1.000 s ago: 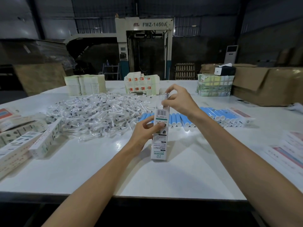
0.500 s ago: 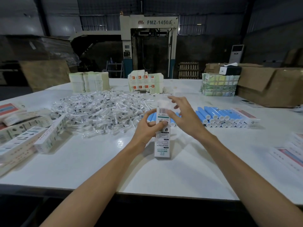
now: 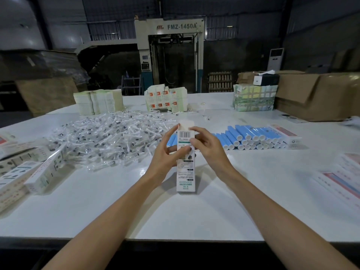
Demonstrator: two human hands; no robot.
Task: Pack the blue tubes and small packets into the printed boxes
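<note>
A tall white printed box [image 3: 185,177] stands upright on the white table [image 3: 175,215], its top flap raised. My left hand [image 3: 165,154] grips its left side, thumb on the front face. My right hand [image 3: 208,147] holds the right side near the barcode, fingers curled round the upper edge. Behind the box lies a row of blue tubes [image 3: 251,138] with white caps. A large heap of small clear packets [image 3: 109,139] spreads over the table to the left.
Several printed boxes [image 3: 37,172] lie at the left edge. Flat printed cartons [image 3: 342,178] sit at the right edge. Stacks of flat cartons [image 3: 97,102], [image 3: 167,100] and a wrapped bundle [image 3: 253,100] stand at the back, with brown cardboard boxes [image 3: 319,94] at the far right.
My right hand came down from above the box's open top and now holds its upper right side. The left hand kept its grip on the standing box.
</note>
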